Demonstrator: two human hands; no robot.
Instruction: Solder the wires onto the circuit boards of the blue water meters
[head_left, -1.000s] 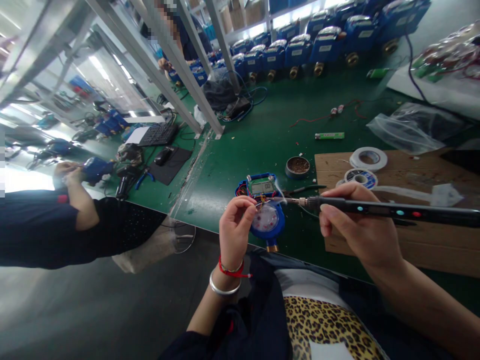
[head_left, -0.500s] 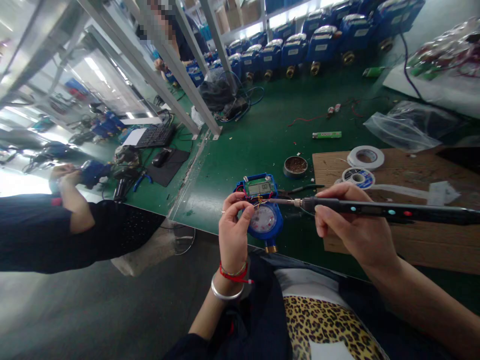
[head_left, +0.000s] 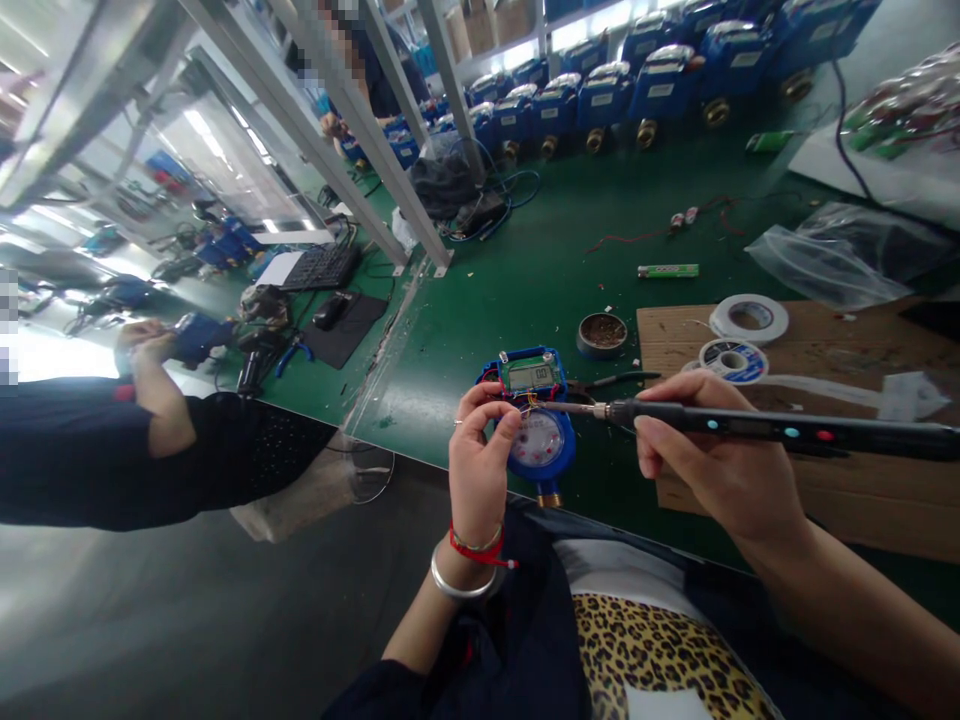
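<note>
A blue water meter (head_left: 541, 445) lies on the green bench in front of me, with its round dial facing up and a brass fitting at its near end. Its upper housing is open and shows a circuit board with a small LCD (head_left: 529, 375). My right hand (head_left: 724, 450) grips a black soldering iron (head_left: 675, 413), whose tip touches or hovers over the thin coloured wires (head_left: 534, 398) between display and dial. My left hand (head_left: 481, 450) is at the meter's left side, thumb and fingers pinched close to those wires. What exactly they pinch is too small to make out.
A tin (head_left: 602, 333) stands behind the meter, near pliers (head_left: 619, 379). Rolls of tape (head_left: 748, 318) and solder (head_left: 724, 362) lie on cardboard (head_left: 675, 335) at right. Several blue meters (head_left: 607, 95) line the back. A co-worker's arm (head_left: 161, 400) is at left beside metal posts (head_left: 409, 200).
The whole view has shifted slightly, so things appear a little further right. Both hands keep their places at the meter, with the soldering iron's tip still by the wires.
</note>
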